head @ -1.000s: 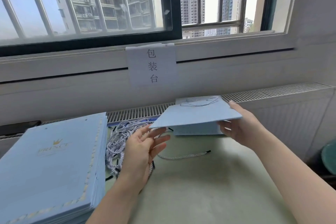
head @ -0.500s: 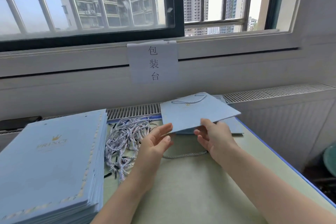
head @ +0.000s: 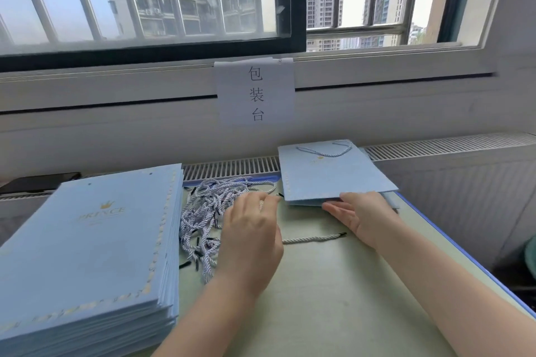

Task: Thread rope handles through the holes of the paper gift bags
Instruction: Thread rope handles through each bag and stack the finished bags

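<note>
A light blue gift bag [head: 333, 174] with a rope handle [head: 326, 151] threaded at its top lies flat on other finished bags at the back right of the table. My right hand [head: 362, 216] rests at its near edge, fingers straight, thumb on top. My left hand [head: 252, 229] hovers palm down over the pile of white-and-blue rope handles [head: 208, 211], fingers relaxed; whether it holds a rope is hidden. A single rope [head: 314, 238] lies on the table between my hands. A tall stack of flat blue bags [head: 90, 240] sits at the left.
The green table [head: 333, 298] has a blue edge on the right. A radiator grille [head: 232, 166] and a white wall with a paper sign [head: 256, 93] run behind it. A dark object [head: 37, 181] lies at the far left.
The finished bag was carried from mid-air back and down onto the pile at the back right. My left hand turned palm down and moved over the rope pile.
</note>
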